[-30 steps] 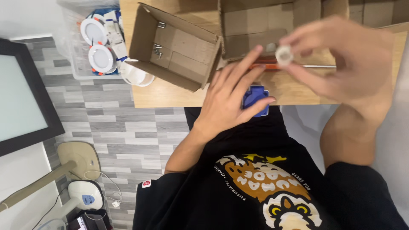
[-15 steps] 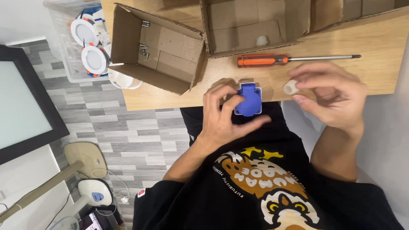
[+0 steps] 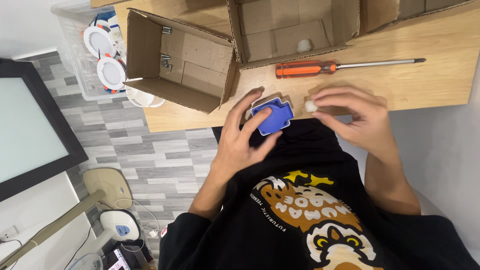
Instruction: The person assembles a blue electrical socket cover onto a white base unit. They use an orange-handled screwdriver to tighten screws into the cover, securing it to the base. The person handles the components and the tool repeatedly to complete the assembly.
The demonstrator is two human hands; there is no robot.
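Observation:
My left hand (image 3: pixel 245 137) grips a small blue plastic socket-like part (image 3: pixel 272 115) at the near edge of the wooden table (image 3: pixel 430 85). Fingers wrap its left side and the thumb presses from below. My right hand (image 3: pixel 352 115) is just to the right of it, pinching a small white plastic piece (image 3: pixel 311 106) between fingertips and thumb. The two parts are a short gap apart. An orange-handled screwdriver (image 3: pixel 320 67) lies on the table just beyond both hands.
Two open cardboard boxes sit on the table: a left box (image 3: pixel 175 60) with a few metal screws (image 3: pixel 166 61), and a middle box (image 3: pixel 295 30) holding a white piece (image 3: pixel 304 46). A clear bin (image 3: pixel 82 65) of round white lamps stands at the left.
My right hand came down from in front of the camera to the table edge with the white piece. The blue part in my left hand came into plain view.

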